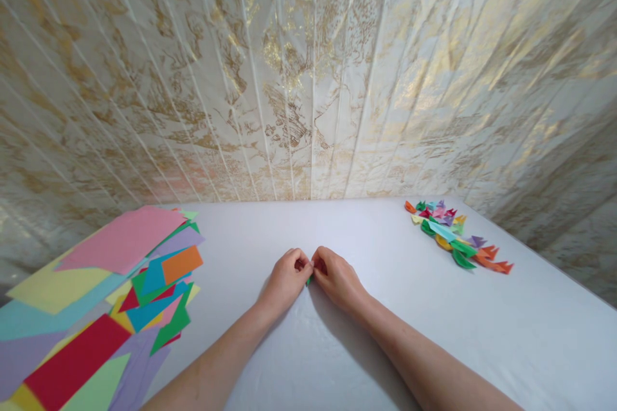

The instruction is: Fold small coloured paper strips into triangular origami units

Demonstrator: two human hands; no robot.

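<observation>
My left hand (288, 279) and my right hand (336, 277) meet at the middle of the white table (385, 334), fingers curled and pinched together. Between them they grip a small green folded paper piece (309, 280); only a sliver of it shows below the fingertips. Both forearms reach in from the bottom edge.
A loose pile of coloured paper sheets and cut rectangles (110, 295) covers the table's left side. A cluster of small folded paper pieces in several colours (456, 234) lies at the back right. A wall with white and gold marbled panels (308, 77) stands right behind the table.
</observation>
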